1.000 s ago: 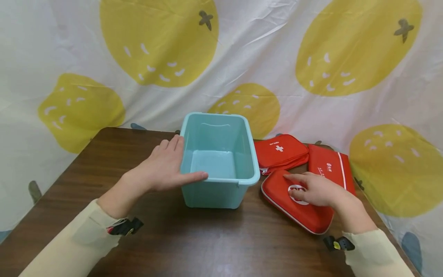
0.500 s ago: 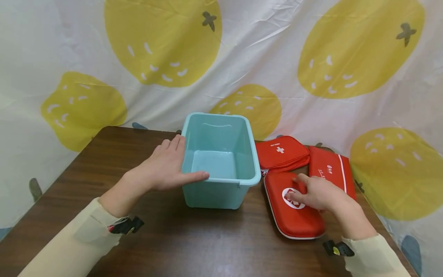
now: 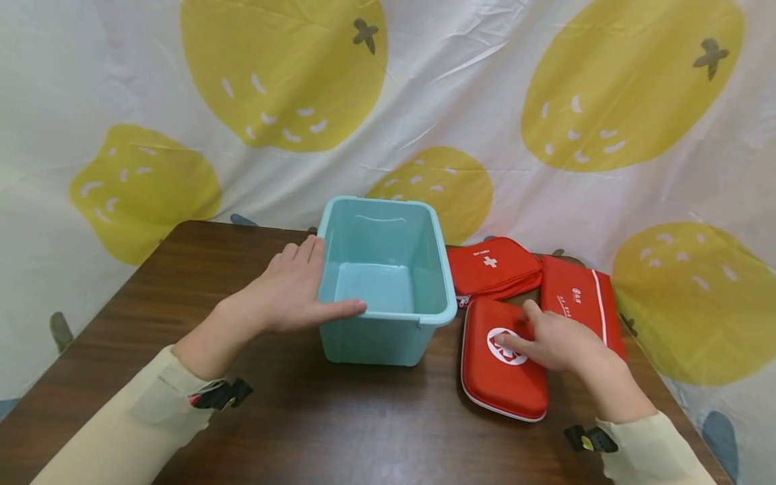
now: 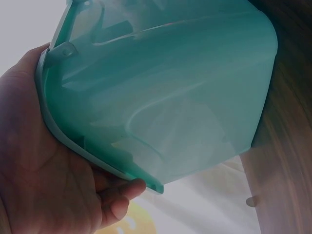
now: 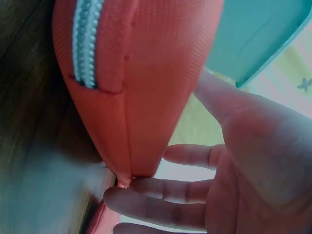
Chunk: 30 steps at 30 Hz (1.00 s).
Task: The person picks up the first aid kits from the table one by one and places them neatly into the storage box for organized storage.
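One bin [image 3: 372, 345] is stood upright on the bench [image 3: 376, 431], midway along the far edge. Its left and near rims are touched by the left hand [image 3: 291, 289], whose fingers are extended and whose thumb is laid flat. The case [image 3: 502, 380] is positioned right of the bin, toward the bench's right edge. On it the right hand [image 3: 556, 342] is placed half spread: the thumb is rested over the white emblem [image 3: 506, 356], and fingertips are set against the case's far right corner. A pouch [image 3: 497, 273] is located between bin and bag [image 3: 578, 296], the latter being laid at the bench's far right corner. A printed cloth [image 3: 455, 101] is hung behind the far edge.
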{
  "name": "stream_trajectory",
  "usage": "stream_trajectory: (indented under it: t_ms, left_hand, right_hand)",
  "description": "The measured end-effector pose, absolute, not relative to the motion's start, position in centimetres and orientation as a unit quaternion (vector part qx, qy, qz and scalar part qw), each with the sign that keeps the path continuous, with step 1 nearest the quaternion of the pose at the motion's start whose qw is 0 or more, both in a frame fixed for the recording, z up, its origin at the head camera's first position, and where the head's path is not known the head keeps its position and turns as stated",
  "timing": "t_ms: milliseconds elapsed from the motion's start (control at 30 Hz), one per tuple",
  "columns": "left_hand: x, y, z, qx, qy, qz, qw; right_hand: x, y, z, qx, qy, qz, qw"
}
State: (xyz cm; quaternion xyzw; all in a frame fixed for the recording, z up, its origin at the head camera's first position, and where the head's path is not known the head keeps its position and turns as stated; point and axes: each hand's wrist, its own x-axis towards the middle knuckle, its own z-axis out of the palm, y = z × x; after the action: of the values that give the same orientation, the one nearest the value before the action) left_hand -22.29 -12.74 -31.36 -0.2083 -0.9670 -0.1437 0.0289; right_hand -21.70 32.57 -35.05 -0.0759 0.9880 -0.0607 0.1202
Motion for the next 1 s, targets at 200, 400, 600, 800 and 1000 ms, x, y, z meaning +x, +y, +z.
stream_trajectory:
  t_ms: [200, 400, 600, 800, 1000]
  left_hand:
    - [-22.3, -12.9, -31.4, -0.207, -0.968, -0.141, 0.023]
    - [-22.4, -12.9, -31.5, -0.207, -0.968, -0.139, 0.02]
    - [-22.5, -12.8, -31.5, -0.209, -0.968, -0.137, 0.023]
    - [-22.5, -12.7, -31.5, -0.211, -0.968, -0.134, 0.021]
    - [-22.6, -12.7, -31.5, -0.211, -0.968, -0.137, 0.021]
  right_hand:
    - [-22.5, 33.9, -35.0, -0.063, 0.985, -0.13, 0.09]
    - [-23.7, 34.5, -35.9, -0.016, 0.974, -0.194, 0.119]
    - [-24.6, 34.4, -36.8, 0.023, 0.957, -0.241, 0.16]
    - [-25.2, 34.1, -37.6, 0.035, 0.948, -0.267, 0.169]
    - [-25.2, 34.0, -37.7, 0.033, 0.951, -0.261, 0.165]
